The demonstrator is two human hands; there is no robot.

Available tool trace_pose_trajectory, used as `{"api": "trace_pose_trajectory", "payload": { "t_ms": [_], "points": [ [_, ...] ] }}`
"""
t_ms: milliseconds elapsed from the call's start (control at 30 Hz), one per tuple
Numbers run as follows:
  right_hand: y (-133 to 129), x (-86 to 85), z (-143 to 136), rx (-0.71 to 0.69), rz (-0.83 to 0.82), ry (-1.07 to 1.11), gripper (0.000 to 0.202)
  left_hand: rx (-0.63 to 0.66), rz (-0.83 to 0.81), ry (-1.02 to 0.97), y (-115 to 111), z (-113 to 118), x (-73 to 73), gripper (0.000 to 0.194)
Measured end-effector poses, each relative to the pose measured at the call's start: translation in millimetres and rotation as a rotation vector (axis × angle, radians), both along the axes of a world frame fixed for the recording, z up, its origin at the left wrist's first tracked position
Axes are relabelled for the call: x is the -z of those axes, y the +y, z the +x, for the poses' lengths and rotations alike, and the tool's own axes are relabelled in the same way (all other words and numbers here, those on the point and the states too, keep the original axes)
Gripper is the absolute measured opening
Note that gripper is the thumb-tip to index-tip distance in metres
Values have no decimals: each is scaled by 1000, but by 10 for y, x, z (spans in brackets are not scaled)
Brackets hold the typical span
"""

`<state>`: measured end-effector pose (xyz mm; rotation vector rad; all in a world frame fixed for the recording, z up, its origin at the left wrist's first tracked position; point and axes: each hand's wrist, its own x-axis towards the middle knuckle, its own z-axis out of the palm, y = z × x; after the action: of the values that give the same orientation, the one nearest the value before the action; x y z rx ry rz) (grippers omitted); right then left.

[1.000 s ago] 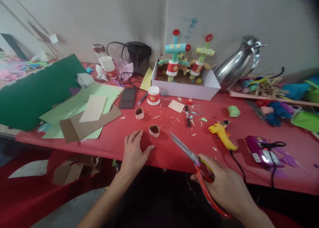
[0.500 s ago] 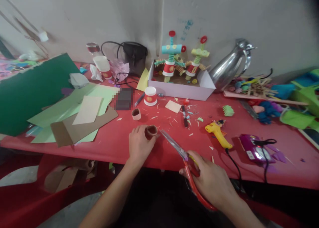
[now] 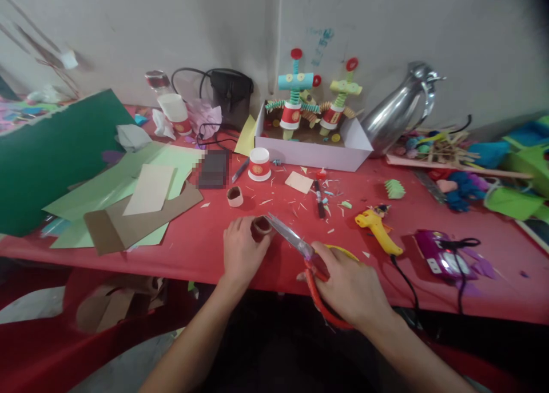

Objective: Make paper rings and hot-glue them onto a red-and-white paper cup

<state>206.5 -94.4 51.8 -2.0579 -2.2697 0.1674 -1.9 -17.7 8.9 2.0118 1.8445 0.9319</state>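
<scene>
Near the front edge of the red table [image 3: 201, 227], my left hand [image 3: 243, 250] pinches a short cardboard tube [image 3: 262, 226] between thumb and fingers, its hollow end turned up. In my right hand [image 3: 349, 281] are large scissors [image 3: 289, 235] with red and yellow handles. Their blade tips reach the rim of the tube; whether they touch it I cannot tell. A second short tube piece [image 3: 234, 197] stands just beyond my left hand. Behind it is an upside-down red and white paper cup [image 3: 259, 165].
Paper robots stand in a white box [image 3: 309, 155] at the back, beside a leaning steel jug [image 3: 397, 110]. To the right lie a yellow glue gun [image 3: 380, 233] and a purple device [image 3: 444, 255], both with cords. Cardboard [image 3: 141, 221] and green paper cover the left. Scraps and a marker [image 3: 319, 199] lie mid-table.
My right hand has moved the scissors left and slightly up, bringing the blade tips to the tube's rim. My left hand has stayed nearly in place with the tube.
</scene>
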Motion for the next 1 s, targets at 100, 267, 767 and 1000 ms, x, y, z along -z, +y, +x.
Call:
{"api": "trace_pose_trajectory", "payload": {
  "t_ms": [100,267,767,1000],
  "points": [
    [7,27,21,-52,35,-38,49,-8,4,-8,0,-3,6,25],
    [7,8,16,-76,28,-83,50,-5,11,-25,1,-2,13,25],
    [130,118,570,160,-23,-18,41,119,-24,-219,34,-241,46,83],
    [127,313,685,116,0,41,44,-6,-10,-370,-90,-380,113,60]
  ]
}}
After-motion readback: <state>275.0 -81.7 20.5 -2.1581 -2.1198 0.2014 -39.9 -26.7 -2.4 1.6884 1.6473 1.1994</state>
